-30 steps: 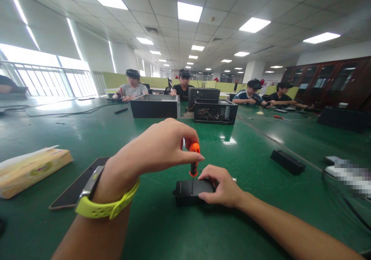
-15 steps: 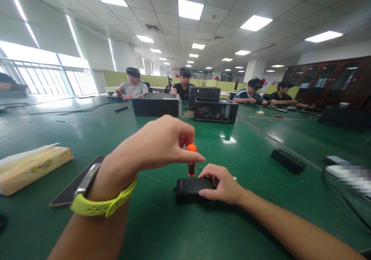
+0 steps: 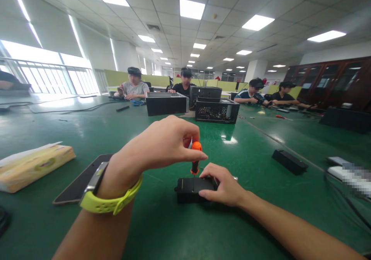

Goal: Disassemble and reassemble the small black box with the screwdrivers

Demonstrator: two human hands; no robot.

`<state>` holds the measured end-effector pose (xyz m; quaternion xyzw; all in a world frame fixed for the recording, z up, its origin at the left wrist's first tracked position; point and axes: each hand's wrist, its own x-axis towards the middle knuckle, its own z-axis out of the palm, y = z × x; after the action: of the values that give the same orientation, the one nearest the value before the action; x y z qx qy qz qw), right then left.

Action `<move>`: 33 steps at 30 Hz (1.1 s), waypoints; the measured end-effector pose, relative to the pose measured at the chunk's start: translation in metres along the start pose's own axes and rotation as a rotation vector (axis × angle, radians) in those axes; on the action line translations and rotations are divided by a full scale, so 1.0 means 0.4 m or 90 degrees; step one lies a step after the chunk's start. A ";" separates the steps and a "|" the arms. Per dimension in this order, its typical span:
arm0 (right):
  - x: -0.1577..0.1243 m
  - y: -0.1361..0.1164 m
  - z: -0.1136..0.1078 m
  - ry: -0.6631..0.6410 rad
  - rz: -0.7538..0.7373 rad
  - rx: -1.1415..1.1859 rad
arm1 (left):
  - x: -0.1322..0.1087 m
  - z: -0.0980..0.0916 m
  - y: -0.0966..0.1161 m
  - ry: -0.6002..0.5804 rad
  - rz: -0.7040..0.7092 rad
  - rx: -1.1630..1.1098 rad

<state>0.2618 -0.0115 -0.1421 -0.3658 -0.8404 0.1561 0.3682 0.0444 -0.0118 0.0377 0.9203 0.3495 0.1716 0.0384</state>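
"One yellow packet (image 3: 37,167) is lying leftmost on the tabletop (image 3: 156,229); what's next?"

"A dark flat slab (image 3: 79,184) is lying just beside it."

"And the left grip (image 3: 166,142)?"

"It's pinching an orange-and-black screwdriver (image 3: 195,165) by the handle, which is pointing straight down over a black case (image 3: 185,192) sitting on the tabletop."

"The right grip (image 3: 220,186)?"

"It's clasping the right end of that case. Farther right, a black block (image 3: 289,162) is lying well apart."
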 end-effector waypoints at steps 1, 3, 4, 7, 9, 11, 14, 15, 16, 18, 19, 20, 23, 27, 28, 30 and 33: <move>0.001 -0.001 0.002 0.006 -0.005 -0.001 | -0.001 0.000 0.000 -0.002 0.003 -0.003; 0.002 -0.001 0.004 0.015 -0.016 0.001 | -0.002 -0.001 0.001 -0.006 0.007 -0.006; 0.003 0.000 0.004 0.018 -0.020 0.002 | -0.002 -0.001 0.001 -0.008 0.009 -0.007; 0.005 0.003 0.004 0.026 -0.025 0.007 | -0.003 -0.002 0.000 -0.008 0.010 -0.003; 0.006 0.005 0.004 0.033 -0.026 0.008 | -0.003 -0.002 -0.002 -0.005 0.008 0.001; 0.006 0.005 0.006 0.039 -0.024 0.005 | -0.002 0.000 -0.003 -0.003 0.008 -0.001; 0.004 0.006 0.008 0.043 -0.024 -0.003 | 0.000 0.002 -0.004 0.005 0.032 -0.021; 0.004 0.006 0.008 0.042 -0.023 -0.005 | 0.000 0.002 -0.003 0.005 0.044 -0.031; 0.003 0.006 0.008 0.041 -0.023 -0.006 | -0.001 0.002 -0.002 0.002 0.055 -0.040; 0.003 0.006 0.007 0.037 -0.021 -0.006 | -0.002 0.000 0.000 -0.012 0.065 -0.053; 0.003 0.005 0.007 0.034 -0.020 -0.006 | -0.003 -0.001 0.001 -0.017 0.059 -0.049; 0.004 0.005 0.006 0.031 -0.020 -0.006 | -0.004 -0.001 0.001 -0.016 0.046 -0.037; 0.006 0.003 0.007 0.027 -0.019 -0.008 | -0.005 0.001 -0.002 0.004 -0.011 0.025; 0.003 0.006 0.005 0.020 -0.014 -0.009 | -0.003 0.004 -0.002 0.005 0.016 0.005; 0.002 0.007 0.004 0.017 -0.013 -0.008 | -0.003 0.003 -0.001 -0.002 0.033 -0.011; 0.000 0.010 0.000 0.016 -0.013 -0.007 | -0.003 0.001 0.001 -0.020 0.044 -0.021; -0.002 0.011 -0.002 0.016 -0.013 -0.007 | -0.004 0.000 0.002 -0.018 0.000 0.018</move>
<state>0.2651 -0.0089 -0.1442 -0.3615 -0.8402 0.1429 0.3781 0.0437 -0.0135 0.0375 0.9231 0.3513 0.1537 0.0300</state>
